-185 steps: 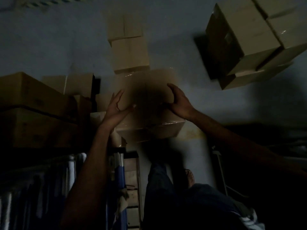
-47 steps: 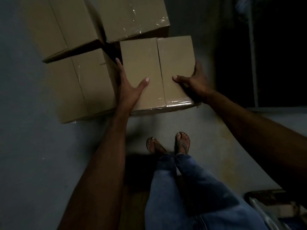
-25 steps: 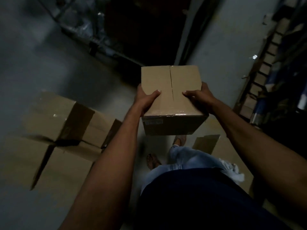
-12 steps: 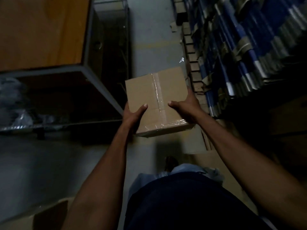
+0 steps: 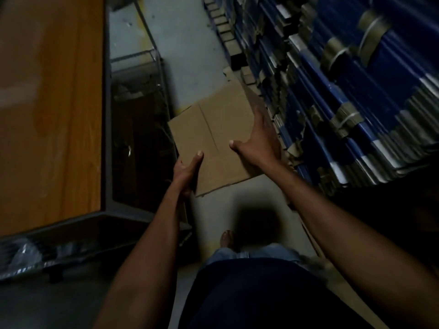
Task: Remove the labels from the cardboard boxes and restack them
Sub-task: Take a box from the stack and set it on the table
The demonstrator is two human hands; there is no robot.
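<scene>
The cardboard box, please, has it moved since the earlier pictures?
Yes, the cardboard box has gone forward past the near corner of the wooden table.

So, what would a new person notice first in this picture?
The cardboard box in the middle, held by the left hand at its near-left corner and the right hand on its right side. Then the wooden tabletop at left and the blue stacked bundles at right.
</scene>
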